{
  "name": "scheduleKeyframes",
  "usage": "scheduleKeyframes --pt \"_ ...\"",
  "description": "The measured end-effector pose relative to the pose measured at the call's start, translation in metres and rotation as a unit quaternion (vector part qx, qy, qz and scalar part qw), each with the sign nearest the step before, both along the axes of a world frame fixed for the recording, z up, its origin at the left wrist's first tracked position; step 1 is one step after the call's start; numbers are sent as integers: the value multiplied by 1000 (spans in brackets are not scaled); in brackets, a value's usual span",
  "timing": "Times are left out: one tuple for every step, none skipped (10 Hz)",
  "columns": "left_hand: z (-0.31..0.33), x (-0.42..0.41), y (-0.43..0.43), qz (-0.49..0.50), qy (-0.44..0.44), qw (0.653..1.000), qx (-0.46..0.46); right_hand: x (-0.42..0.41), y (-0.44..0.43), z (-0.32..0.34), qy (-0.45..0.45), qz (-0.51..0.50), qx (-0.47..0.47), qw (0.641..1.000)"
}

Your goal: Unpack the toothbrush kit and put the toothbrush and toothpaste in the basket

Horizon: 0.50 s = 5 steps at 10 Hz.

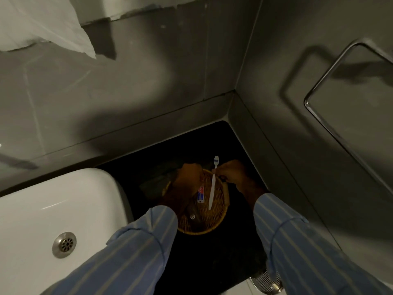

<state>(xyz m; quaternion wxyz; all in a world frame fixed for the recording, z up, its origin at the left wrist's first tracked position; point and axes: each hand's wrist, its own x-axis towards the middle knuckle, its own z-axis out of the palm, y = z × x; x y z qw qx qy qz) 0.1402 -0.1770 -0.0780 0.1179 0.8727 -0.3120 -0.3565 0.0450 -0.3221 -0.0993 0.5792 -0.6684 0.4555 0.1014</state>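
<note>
Two hands meet over a round wicker basket (202, 218) in the lower centre of the frame, on a black desk (212, 262) tucked into a grey wall corner. We see the right hand (230, 173), centre-right, w/ fingers pinched shut on the white toothbrush (213, 186) roughly a third of the way down from the head. The brush stands nearly upright in frame, bristle end w/ blue marks up above the basket's far rim, handle end down over the weave; we can't tell whether the tip touches the basket. The left hand (187, 179), just left of the brush, is curled closed on the top end of a small toothpaste tube (200, 193), red/blue/white, which points down over the basket, just beside the brush handle. A dark wrapper-like item (193, 215) w/ a small white logo lies in the basket below the tube; too dim to ID. Both forearms wear blue striped sleeves (136, 250). A white sink (42, 209) w/ metal drain sits lower left, a white towel (42, 24) hangs upper left, a chrome rail (323, 79) runs along the wall upper right.
</note>
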Motion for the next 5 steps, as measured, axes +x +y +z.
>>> scheduleKeyframes --pt "-1 0 -2 3 2 1000 2 -1 -1 -4 11 4 -3 1000" --pt "6 -3 -1 -9 -1 1000 8 -4 0 2 13 -2 -6 1000" --pt "13 -7 5 -2 -15 1000 -17 -11 5 13 5 -5 -14 1000" --pt "28 -13 23 0 -30 996 -79 -19 11 49 -60 -10 -68 996" --pt "47 -17 38 5 -66 989 -131 -27 17 89 -126 -23 -91 988"
